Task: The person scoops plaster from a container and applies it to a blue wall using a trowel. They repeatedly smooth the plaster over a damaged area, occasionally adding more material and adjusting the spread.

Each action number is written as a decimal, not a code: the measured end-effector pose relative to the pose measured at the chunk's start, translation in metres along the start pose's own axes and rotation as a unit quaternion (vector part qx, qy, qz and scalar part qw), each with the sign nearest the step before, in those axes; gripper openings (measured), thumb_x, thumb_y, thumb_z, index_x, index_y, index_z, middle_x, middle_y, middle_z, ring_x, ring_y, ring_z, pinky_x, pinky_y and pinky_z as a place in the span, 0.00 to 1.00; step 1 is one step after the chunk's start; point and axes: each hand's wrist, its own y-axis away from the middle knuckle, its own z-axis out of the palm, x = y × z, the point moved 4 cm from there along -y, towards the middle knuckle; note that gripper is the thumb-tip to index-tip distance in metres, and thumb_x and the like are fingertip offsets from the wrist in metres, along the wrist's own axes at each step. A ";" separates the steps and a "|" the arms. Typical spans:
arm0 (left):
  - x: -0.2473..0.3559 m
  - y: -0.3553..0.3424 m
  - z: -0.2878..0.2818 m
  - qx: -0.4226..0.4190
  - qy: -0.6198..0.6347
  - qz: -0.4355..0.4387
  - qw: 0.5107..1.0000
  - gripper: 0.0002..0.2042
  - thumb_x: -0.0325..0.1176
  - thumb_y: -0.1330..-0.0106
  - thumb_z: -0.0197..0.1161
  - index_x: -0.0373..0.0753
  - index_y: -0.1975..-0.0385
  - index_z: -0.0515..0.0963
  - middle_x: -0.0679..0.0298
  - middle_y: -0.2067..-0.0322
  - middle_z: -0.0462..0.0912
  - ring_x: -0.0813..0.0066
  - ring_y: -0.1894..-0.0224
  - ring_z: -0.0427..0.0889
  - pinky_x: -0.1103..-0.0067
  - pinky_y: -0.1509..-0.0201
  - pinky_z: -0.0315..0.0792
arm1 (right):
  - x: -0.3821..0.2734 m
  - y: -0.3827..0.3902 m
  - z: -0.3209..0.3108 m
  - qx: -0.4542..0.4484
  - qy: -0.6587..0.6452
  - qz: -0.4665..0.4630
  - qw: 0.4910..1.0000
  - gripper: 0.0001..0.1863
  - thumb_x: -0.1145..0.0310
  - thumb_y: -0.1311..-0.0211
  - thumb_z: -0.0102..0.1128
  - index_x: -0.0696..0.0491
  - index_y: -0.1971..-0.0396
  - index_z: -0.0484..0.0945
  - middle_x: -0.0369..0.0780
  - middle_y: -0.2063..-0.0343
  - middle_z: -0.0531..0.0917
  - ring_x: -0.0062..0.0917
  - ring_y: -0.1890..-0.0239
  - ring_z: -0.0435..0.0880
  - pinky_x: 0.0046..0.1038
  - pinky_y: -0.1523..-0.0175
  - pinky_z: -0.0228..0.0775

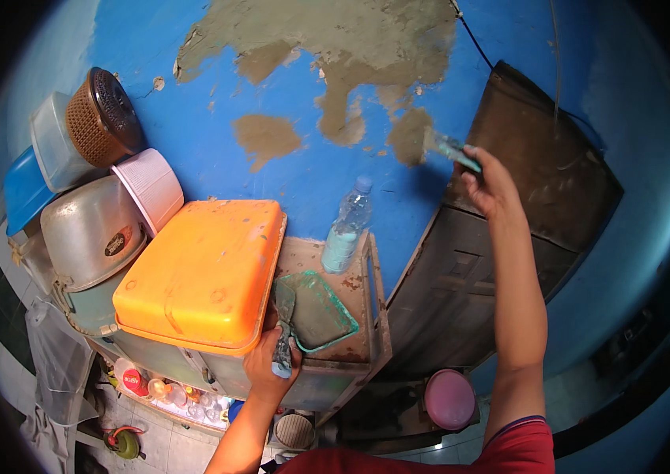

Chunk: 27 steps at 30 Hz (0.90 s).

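Note:
Out in front at the right, my right hand (490, 180) is closed on a teal-handled putty knife (452, 148). Its pale, smeared tip meets the blue wall (216, 118) at the right edge of a grey-brown filler patch (410, 136). Lower down, my left hand (270, 365) grips a second putty knife (283, 336), blue-handled and crusted with grey. That knife's blade points up beside a green-rimmed plastic tray (320, 312) with grey paste inside. A clear bottle (347, 229) holding pale blue-green liquid stands behind the tray.
An orange plastic tub (200, 272) lies upside down on the worn cabinet (366, 351). Left of it are a metal pot (91, 231), a pink basket (149, 189) and a brown woven basket (101, 118). At the right stands a dark wooden cupboard (536, 158); a pink round lid (450, 399) sits below.

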 end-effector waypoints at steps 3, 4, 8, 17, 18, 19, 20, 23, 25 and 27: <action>0.001 0.000 0.000 0.002 0.004 -0.001 1.000 0.18 0.26 0.43 0.68 0.31 0.53 0.75 0.49 0.64 0.83 0.49 0.65 0.83 0.66 0.59 0.77 | -0.024 -0.029 -0.004 0.026 -0.018 -0.052 0.998 0.08 0.74 0.33 0.56 0.64 0.61 0.74 0.48 0.65 0.81 0.30 0.69 0.84 0.19 0.79 0.71; 0.001 0.000 0.000 0.003 0.006 -0.003 1.000 0.18 0.26 0.43 0.68 0.31 0.53 0.75 0.49 0.64 0.83 0.48 0.65 0.83 0.65 0.59 0.77 | -0.023 -0.035 -0.005 0.029 -0.030 -0.056 0.998 0.08 0.74 0.33 0.56 0.64 0.61 0.74 0.48 0.65 0.81 0.30 0.69 0.85 0.19 0.79 0.71; -0.003 0.004 0.003 0.005 -0.026 0.006 1.000 0.20 0.30 0.45 0.70 0.33 0.52 0.76 0.53 0.64 0.83 0.53 0.64 0.83 0.66 0.58 0.77 | -0.010 -0.042 -0.003 0.060 -0.083 -0.077 0.992 0.07 0.75 0.34 0.55 0.64 0.61 0.74 0.49 0.64 0.81 0.33 0.69 0.86 0.22 0.77 0.74; -0.002 0.002 -0.001 -0.012 -0.003 -0.002 1.000 0.19 0.27 0.43 0.69 0.31 0.52 0.75 0.50 0.63 0.83 0.49 0.64 0.83 0.65 0.59 0.77 | -0.025 -0.022 0.036 0.206 0.006 -0.316 0.926 0.11 0.73 0.34 0.55 0.61 0.55 0.71 0.50 0.63 0.82 0.37 0.63 0.86 0.32 0.69 0.78; -0.002 0.002 0.000 -0.014 -0.004 -0.004 1.000 0.19 0.27 0.43 0.69 0.31 0.52 0.75 0.50 0.63 0.83 0.49 0.64 0.83 0.65 0.59 0.77 | -0.031 -0.019 0.044 0.241 0.095 -0.386 0.885 0.12 0.72 0.34 0.55 0.60 0.54 0.71 0.51 0.62 0.82 0.39 0.63 0.86 0.34 0.67 0.78; -0.002 0.002 0.001 -0.017 -0.005 -0.005 1.000 0.19 0.27 0.43 0.69 0.32 0.52 0.75 0.50 0.64 0.82 0.49 0.64 0.83 0.65 0.60 0.77 | -0.035 -0.016 0.053 0.274 0.182 -0.451 0.830 0.13 0.71 0.34 0.56 0.59 0.53 0.70 0.51 0.62 0.82 0.40 0.62 0.86 0.36 0.65 0.78; -0.002 0.002 0.001 -0.014 -0.002 -0.002 1.000 0.19 0.27 0.43 0.69 0.32 0.52 0.75 0.51 0.64 0.82 0.49 0.64 0.83 0.65 0.60 0.77 | -0.037 -0.013 0.064 0.302 0.266 -0.508 0.762 0.13 0.70 0.34 0.56 0.58 0.53 0.70 0.52 0.61 0.81 0.41 0.62 0.85 0.38 0.62 0.78; 0.000 0.001 0.001 -0.010 0.003 0.004 1.000 0.20 0.27 0.44 0.69 0.32 0.52 0.74 0.51 0.65 0.82 0.50 0.65 0.83 0.65 0.61 0.76 | -0.015 -0.016 0.112 0.291 0.470 -0.648 0.523 0.17 0.72 0.40 0.60 0.55 0.51 0.75 0.43 0.62 0.80 0.40 0.59 0.81 0.39 0.60 0.77; -0.002 0.002 0.001 -0.015 0.006 0.003 1.000 0.20 0.28 0.44 0.69 0.32 0.52 0.74 0.52 0.65 0.82 0.51 0.65 0.83 0.65 0.61 0.76 | 0.014 -0.025 0.134 0.218 0.564 -0.614 0.507 0.21 0.71 0.45 0.64 0.53 0.49 0.77 0.39 0.62 0.80 0.34 0.56 0.79 0.36 0.61 0.76; -0.004 0.005 0.002 -0.010 -0.016 0.011 1.000 0.21 0.30 0.45 0.71 0.34 0.51 0.75 0.53 0.63 0.83 0.54 0.64 0.83 0.66 0.61 0.77 | 0.037 -0.042 0.139 0.209 0.592 -0.605 0.490 0.22 0.71 0.46 0.65 0.53 0.48 0.78 0.38 0.61 0.80 0.33 0.57 0.78 0.34 0.58 0.75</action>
